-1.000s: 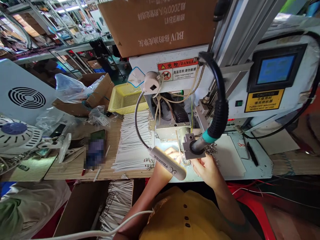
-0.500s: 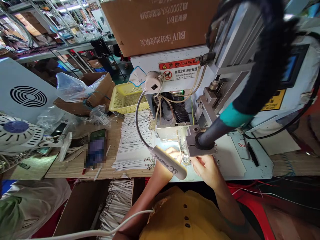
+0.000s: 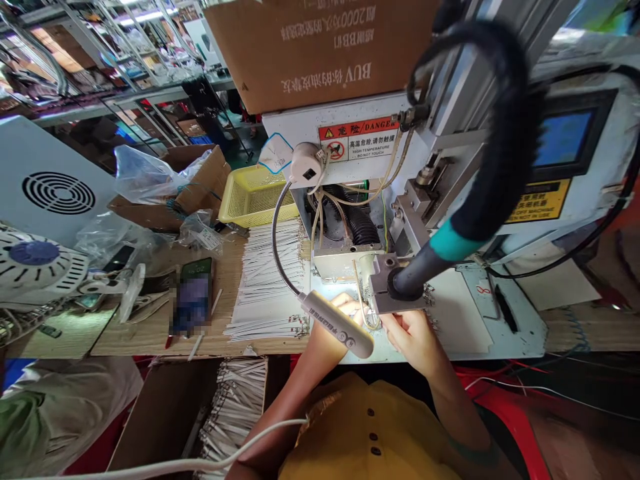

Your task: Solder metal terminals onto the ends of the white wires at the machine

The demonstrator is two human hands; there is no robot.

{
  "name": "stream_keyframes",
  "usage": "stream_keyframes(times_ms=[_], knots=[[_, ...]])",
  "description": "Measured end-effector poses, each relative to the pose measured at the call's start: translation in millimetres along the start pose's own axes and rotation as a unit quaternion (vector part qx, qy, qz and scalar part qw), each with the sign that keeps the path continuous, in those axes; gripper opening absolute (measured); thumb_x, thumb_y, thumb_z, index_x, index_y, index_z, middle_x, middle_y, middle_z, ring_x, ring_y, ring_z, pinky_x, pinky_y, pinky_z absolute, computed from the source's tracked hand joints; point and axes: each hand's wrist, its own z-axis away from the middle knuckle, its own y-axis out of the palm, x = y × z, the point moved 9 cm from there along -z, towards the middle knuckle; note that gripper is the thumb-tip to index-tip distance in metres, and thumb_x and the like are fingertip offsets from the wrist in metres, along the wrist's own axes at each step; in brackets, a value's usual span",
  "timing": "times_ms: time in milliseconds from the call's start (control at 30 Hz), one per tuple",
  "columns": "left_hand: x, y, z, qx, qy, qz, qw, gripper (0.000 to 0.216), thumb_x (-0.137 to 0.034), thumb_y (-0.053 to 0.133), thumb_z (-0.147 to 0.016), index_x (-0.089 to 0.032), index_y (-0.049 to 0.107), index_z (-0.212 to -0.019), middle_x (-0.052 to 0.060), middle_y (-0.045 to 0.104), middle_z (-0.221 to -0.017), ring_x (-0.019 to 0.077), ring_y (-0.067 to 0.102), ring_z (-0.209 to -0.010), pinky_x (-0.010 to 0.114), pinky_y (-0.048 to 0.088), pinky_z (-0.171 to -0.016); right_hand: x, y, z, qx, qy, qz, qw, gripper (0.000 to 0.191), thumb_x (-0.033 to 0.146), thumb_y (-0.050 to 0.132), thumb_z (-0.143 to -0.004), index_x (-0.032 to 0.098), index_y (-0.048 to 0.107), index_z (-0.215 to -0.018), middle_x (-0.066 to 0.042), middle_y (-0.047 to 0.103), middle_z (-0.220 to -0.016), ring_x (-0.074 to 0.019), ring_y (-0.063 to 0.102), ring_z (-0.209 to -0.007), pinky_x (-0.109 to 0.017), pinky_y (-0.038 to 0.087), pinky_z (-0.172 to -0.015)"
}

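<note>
The right hand [image 3: 413, 339], fingers bent, is resting just below the head [image 3: 383, 283]; the left hand [image 3: 346, 305] is partly hiding under the lamp [image 3: 339, 326]. Whether either is gripping anything, I cannot tell. Both seem to be working beside the tube [image 3: 359, 293], calling for steady fingertips next. Strips [image 3: 273, 273] are lying leftward.

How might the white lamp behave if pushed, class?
The white lamp would probably swing rather than roll away, since a slender metal neck holds it. The neck's curve suggests it bends, so the lamp may keep a new position.
</note>
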Motion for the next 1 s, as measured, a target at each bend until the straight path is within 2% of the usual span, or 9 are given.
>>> stream_keyframes(times_ms=[167, 333, 500, 667, 767, 833, 900, 967, 1000], knots=[[-3, -1, -1, 0.018, -0.015, 0.042, 0.999, 0.035, -0.019, 0.04, -0.09, -0.02, 0.068, -0.069, 0.007, 0.065, -0.081, 0.0191, 0.057, -0.072, 0.034, 0.05, -0.073, 3, 1, 0, 0.007, -0.01, -0.003, 1.0, 0.03, 0.045, 0.051, -0.086, 0.019, 0.047, -0.072, 0.008, 0.029, -0.047, -0.0072, 0.03, -0.037, -0.021, 0.023, -0.036], [-6, -2, -2, 0.018, -0.021, 0.049, 0.998, 0.038, -0.025, 0.04, -0.091, -0.019, 0.068, -0.067, 0.008, 0.063, -0.078, 0.0194, 0.056, -0.07, 0.033, 0.05, -0.071, 5, 1, 1, 0.008, -0.012, -0.003, 1.0, 0.03, 0.046, 0.051, -0.087, 0.019, 0.048, -0.073, 0.009, 0.029, -0.044, -0.0073, 0.029, -0.036, -0.021, 0.022, -0.036], [-6, -3, -1, 0.013, -0.001, 0.048, 0.999, 0.035, -0.019, 0.04, -0.09, -0.02, 0.069, -0.072, 0.006, 0.066, -0.08, 0.0188, 0.057, -0.072, 0.032, 0.05, -0.071, 6, 1, 1, 0.007, -0.006, 0.0, 1.0, 0.032, 0.045, 0.051, -0.088, 0.02, 0.045, -0.07, 0.009, 0.029, -0.045, -0.0072, 0.03, -0.037, -0.021, 0.022, -0.037], [-2, 7, 0, 0.011, 0.025, 0.024, 0.999, 0.032, -0.012, 0.04, -0.088, -0.021, 0.07, -0.081, 0.005, 0.066, -0.078, 0.0173, 0.056, -0.069, 0.031, 0.05, -0.069, 7, 3, 2, 0.007, -0.011, 0.018, 1.0, 0.034, 0.041, 0.049, -0.089, 0.021, 0.038, -0.065, 0.007, 0.033, -0.047, -0.0075, 0.033, -0.038, -0.021, 0.024, -0.037], [0, 4, 5, 0.01, 0.056, -0.006, 0.998, 0.029, -0.011, 0.043, -0.087, -0.02, 0.07, -0.081, 0.004, 0.065, -0.076, 0.0163, 0.056, -0.069, 0.028, 0.051, -0.067, 15, -7, 6, -0.009, -0.059, 0.091, 0.994, 0.03, 0.04, 0.046, -0.09, 0.02, 0.044, -0.068, 0.005, 0.041, -0.048, -0.009, 0.039, -0.039, -0.022, 0.03, -0.039], [3, -13, 13, -0.004, 0.088, -0.038, 0.995, 0.026, -0.011, 0.045, -0.086, -0.02, 0.069, -0.081, 0.004, 0.065, -0.079, 0.0161, 0.057, -0.073, 0.027, 0.05, -0.068, 31, -28, 12, -0.078, -0.141, 0.213, 0.964, 0.026, 0.036, 0.048, -0.09, 0.018, 0.053, -0.072, 0.001, 0.05, -0.051, -0.0111, 0.047, -0.044, -0.022, 0.036, -0.044], [13, -45, 25, -0.051, 0.095, -0.083, 0.991, 0.023, -0.014, 0.047, -0.088, -0.019, 0.069, -0.085, 0.004, 0.064, -0.082, 0.0151, 0.057, -0.074, 0.025, 0.048, -0.067, 51, -56, 27, -0.216, -0.246, 0.34, 0.882, 0.022, 0.035, 0.052, -0.087, 0.017, 0.059, -0.077, -0.003, 0.058, -0.058, -0.0134, 0.054, -0.048, -0.024, 0.038, -0.047], [31, -81, 40, -0.114, 0.07, -0.128, 0.983, 0.021, -0.017, 0.047, -0.09, -0.019, 0.068, -0.093, 0.004, 0.062, -0.082, 0.0142, 0.056, -0.075, 0.024, 0.047, -0.068, 58, -80, 39, -0.331, -0.278, 0.413, 0.802, 0.024, 0.035, 0.053, -0.087, 0.015, 0.062, -0.076, -0.006, 0.06, -0.058, -0.0155, 0.055, -0.048, -0.026, 0.039, -0.048], [41, -94, 47, -0.132, 0.056, -0.145, 0.979, 0.021, -0.019, 0.048, -0.09, -0.019, 0.067, -0.097, 0.004, 0.061, -0.082, 0.0142, 0.056, -0.076, 0.025, 0.046, -0.07, 57, -90, 41, -0.364, -0.278, 0.422, 0.782, 0.025, 0.035, 0.052, -0.087, 0.015, 0.062, -0.076, -0.007, 0.06, -0.058, -0.0167, 0.055, -0.047, -0.027, 0.039, -0.047]])
